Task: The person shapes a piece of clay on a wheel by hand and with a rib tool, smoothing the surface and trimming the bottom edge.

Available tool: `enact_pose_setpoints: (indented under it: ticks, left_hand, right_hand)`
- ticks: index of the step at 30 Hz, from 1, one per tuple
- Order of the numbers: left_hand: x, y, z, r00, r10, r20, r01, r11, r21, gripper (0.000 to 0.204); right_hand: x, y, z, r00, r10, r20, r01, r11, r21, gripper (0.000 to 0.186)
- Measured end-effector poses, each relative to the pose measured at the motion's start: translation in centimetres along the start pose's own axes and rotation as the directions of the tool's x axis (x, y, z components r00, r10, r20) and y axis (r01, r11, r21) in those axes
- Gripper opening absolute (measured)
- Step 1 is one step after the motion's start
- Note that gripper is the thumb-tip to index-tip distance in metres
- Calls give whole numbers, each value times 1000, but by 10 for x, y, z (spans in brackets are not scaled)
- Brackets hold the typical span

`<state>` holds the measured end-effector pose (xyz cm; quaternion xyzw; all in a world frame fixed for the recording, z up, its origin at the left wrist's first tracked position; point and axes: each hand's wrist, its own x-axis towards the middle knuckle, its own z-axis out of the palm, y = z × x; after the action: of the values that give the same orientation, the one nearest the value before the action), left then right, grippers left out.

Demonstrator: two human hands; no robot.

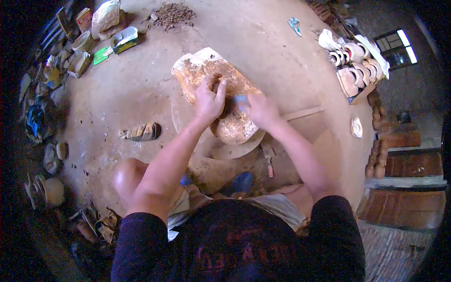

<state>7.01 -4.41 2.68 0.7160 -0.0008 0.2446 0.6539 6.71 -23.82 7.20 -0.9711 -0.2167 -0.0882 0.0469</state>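
Note:
A large plaster-like mould (pixel 199 66), whitish and stained orange-brown, lies at a slant on a round board (pixel 225 149) in front of me. My left hand (pixel 210 98) is over its middle, thumb raised and fingers curled around a brown, clay-like piece (pixel 216 85). My right hand (pixel 261 110) is closed at the mould's right side, slightly blurred. By its fingers shows a small blue thing (pixel 240 99), blurred, whose kind I cannot make out. Dark brown clay (pixel 231 109) sits in the hollow between the hands. The fingertips of both hands are partly hidden.
A wooden strip (pixel 303 113) and a tool with a reddish handle (pixel 270 167) lie right of the board. A rolled cloth (pixel 141 132) is at left. Crumbled clay (pixel 171 16) lies far off; curved white moulds (pixel 359 75) are stacked at right.

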Motion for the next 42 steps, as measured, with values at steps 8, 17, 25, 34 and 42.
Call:
enact_pose_setpoints:
  ticks: [8, 17, 25, 34, 42]
  left_hand:
    - [0, 1, -6, 993, 121, -8, -119, 986, 118, 28]
    - [-3, -2, 1, 997, 60, -42, -57, 996, 74, 27]
    - [-4, 44, 10, 957, -265, 121, 285, 936, -205, 35]
    - [-102, 204, 67, 439, -324, 838, 899, 167, -405, 100]
    - [-78, 210, 73, 259, -379, 889, 879, 474, -54, 100]
  right_hand:
    - [-41, 30, -12, 994, -47, 98, 29, 985, 170, 44]
    - [-146, -23, -4, 811, -540, 224, 547, 836, 32, 28]
    - [-210, 33, -31, 887, -162, 433, 219, 972, -85, 55]
    - [-152, -18, -153, 887, 6, -463, 183, 914, 362, 87]
    - [-165, 32, -192, 757, 612, -227, -47, 398, 916, 17]
